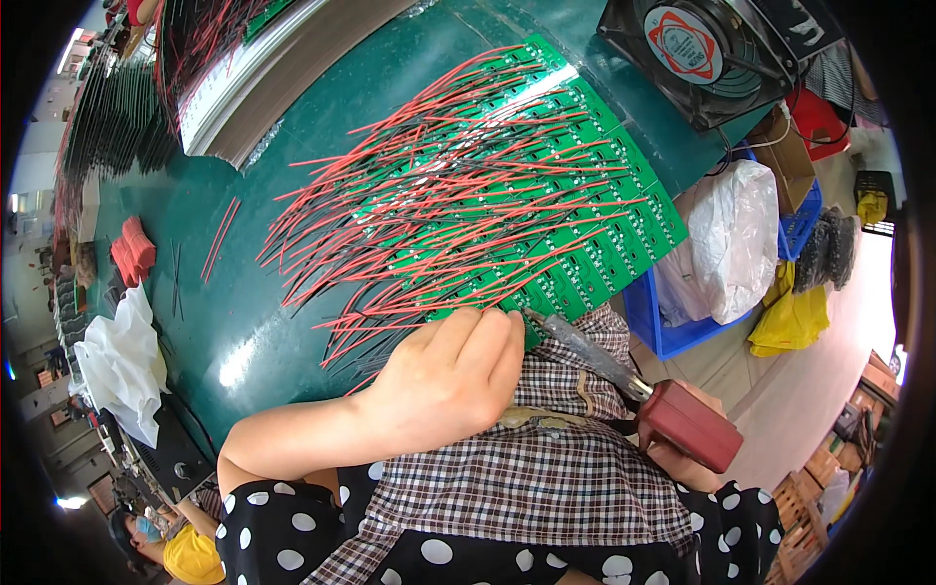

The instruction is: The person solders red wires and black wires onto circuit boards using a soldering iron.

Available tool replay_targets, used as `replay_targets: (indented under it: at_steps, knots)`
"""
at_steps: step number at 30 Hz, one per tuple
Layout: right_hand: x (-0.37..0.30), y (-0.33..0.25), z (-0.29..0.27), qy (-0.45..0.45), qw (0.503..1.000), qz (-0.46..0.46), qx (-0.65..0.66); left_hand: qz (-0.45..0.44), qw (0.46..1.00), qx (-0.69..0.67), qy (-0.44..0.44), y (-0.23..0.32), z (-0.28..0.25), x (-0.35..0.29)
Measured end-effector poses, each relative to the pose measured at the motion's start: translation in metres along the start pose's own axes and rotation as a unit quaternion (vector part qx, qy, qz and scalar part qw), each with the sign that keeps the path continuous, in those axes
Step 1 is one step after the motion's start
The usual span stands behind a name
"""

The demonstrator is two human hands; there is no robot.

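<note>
A green circuit board panel point(624, 210) lies on the table, with many red and black wires point(419, 195) fanning off it to the left. My left hand point(453, 370) is closed at the panel's near corner, its fingertips pinched beside the wire ends; whatever they hold is hidden. In my right hand point(690, 470) is a soldering iron with a dark red handle point(690, 425), its fingers wrapped round the grip. The iron's metal tip points left to the board's near edge, just beside my left fingertips. Whether it touches a pad cannot be made out.
A fan point(692, 54) stands at the far right, and a thick pale stack point(283, 83) at the far left. Loose red wires point(222, 239), a red bundle point(133, 252) and white tissue point(122, 361) lie leftward. A blue crate point(697, 336) holds a white plastic bag point(736, 239).
</note>
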State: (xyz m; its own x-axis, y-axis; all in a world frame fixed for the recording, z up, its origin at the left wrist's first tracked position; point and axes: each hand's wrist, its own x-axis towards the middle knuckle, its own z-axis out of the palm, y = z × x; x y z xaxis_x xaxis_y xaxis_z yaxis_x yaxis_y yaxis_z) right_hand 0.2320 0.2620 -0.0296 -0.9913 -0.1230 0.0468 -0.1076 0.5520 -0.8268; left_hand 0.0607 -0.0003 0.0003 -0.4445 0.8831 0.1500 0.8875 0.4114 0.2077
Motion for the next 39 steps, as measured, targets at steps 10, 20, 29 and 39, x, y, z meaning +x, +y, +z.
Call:
replay_targets:
  at_steps: [10, 20, 29, 39]
  knots:
    - [-0.001, -0.017, 0.002, 0.045, 0.896, 0.273, 0.347, -0.023, 0.999, -0.035, 0.007, 0.001, 0.0, 0.003]
    - [-0.001, -0.015, 0.001, 0.065, 0.885, 0.271, 0.374, 0.023, 0.997, -0.005, 0.072, -0.004, 0.011, 0.015]
    - [-0.039, 0.007, 0.0, 0.031, 0.928, 0.268, 0.255, -0.019, 0.999, -0.035, 0.026, 0.0, 0.004, 0.017]
    - [-0.025, 0.0, -0.004, 0.021, 0.936, 0.25, 0.249, -0.018, 0.996, -0.071, 0.049, -0.005, 0.007, 0.015]
